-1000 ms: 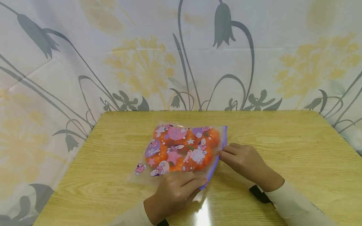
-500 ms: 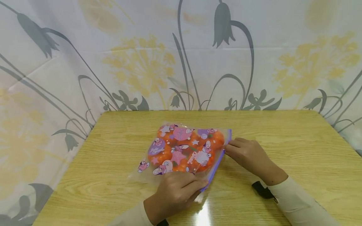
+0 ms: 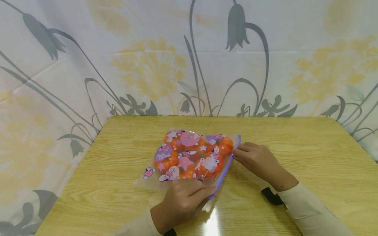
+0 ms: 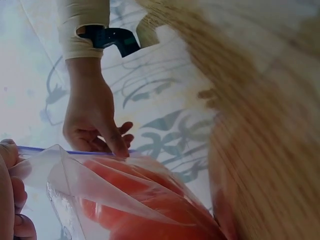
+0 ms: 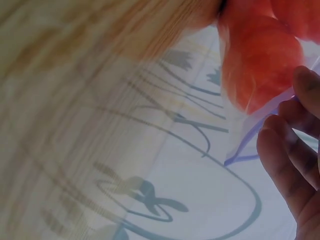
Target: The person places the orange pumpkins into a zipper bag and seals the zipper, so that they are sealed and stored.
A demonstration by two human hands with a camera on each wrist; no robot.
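Note:
A clear zip bag (image 3: pixel 163 155) printed with cartoon figures, stars and shells lies on the wooden table, bulging with several orange, round things (image 5: pixel 265 62); green bits show among them in the head view. Its purple zip edge (image 3: pixel 222 175) runs along the right side. My left hand (image 3: pixel 184 201) grips the near corner of that edge, thumb along the top. Farther up the same edge, my right hand (image 3: pixel 258 162) pinches the zip between thumb and index finger. The left wrist view shows the zip strip (image 4: pixel 75 151) stretched between both hands.
The wood-grain table (image 3: pixel 310 157) spreads around the bag on all sides. Behind it hangs a pale curtain (image 3: pixel 165 65) with grey and yellow flowers. A black wrist strap (image 3: pixel 271 196) sits at the right sleeve.
The bag's far zip corner and my right hand have shifted slightly right since a second ago. The left hand keeps its place at the near corner.

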